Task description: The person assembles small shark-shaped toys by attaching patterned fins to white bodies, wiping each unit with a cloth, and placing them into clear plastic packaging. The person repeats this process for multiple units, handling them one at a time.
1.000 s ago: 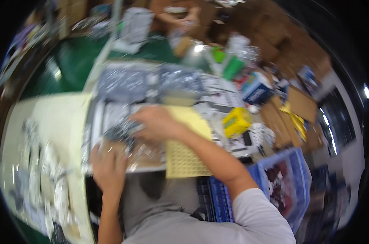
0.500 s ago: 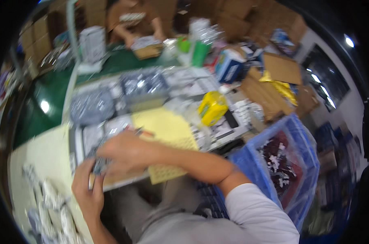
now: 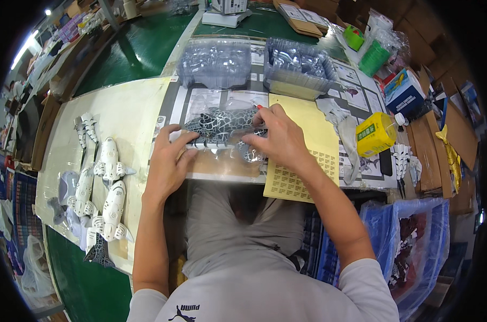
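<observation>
A dark toy fish (image 3: 224, 122) with a white crackle pattern lies across the table edge in front of me, partly over clear, shiny plastic. My left hand (image 3: 171, 158) has its thumb and fingers closed at the toy's left end. Around the right end my right hand (image 3: 281, 137) is closed, thumb below and fingers above. A small red-tipped thing (image 3: 258, 106) shows by the right fingertips; its kind I cannot make out. Beneath the right wrist lies a yellow sheet (image 3: 297, 180) with rows of small dark print.
White toy fish bodies (image 3: 113, 212) lie on the left board. Stacked clear plastic trays (image 3: 214, 64) stand at the back, beside a second stack (image 3: 297, 67). A yellow bottle (image 3: 375, 134) stands right, near a cloth (image 3: 345, 139). A blue crate (image 3: 434, 257) sits lower right.
My hands, earlier close together at the left with the right one crossing over, are now apart at the toy's two ends. The view has turned left and become sharper.
</observation>
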Demonstrator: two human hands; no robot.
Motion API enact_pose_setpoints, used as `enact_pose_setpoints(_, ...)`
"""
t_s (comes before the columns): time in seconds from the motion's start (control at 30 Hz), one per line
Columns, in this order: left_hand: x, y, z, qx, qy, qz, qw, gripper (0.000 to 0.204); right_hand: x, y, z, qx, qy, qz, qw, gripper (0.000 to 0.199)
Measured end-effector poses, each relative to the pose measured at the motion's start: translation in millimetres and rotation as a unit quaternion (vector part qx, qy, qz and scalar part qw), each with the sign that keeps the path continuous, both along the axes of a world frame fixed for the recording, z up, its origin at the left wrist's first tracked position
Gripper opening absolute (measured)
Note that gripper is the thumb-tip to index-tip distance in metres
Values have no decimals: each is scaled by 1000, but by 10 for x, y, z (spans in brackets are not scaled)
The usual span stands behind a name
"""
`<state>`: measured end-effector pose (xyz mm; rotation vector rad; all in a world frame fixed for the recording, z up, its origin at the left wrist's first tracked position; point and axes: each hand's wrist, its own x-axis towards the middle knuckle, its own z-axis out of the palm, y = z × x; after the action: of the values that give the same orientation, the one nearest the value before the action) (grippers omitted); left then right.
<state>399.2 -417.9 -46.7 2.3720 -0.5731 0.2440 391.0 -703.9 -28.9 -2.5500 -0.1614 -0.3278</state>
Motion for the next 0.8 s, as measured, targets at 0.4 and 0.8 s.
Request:
enact_pose_setpoints(0.4,232,-701,852,-47,-78,-159,983,40,1249,-1404,375,-105,-48,-10,993,27)
enact_pose_setpoints(0.8,1344,-2052,585,166,-94,-285,940,42,1706,-1734,423,127,168,54,976,34)
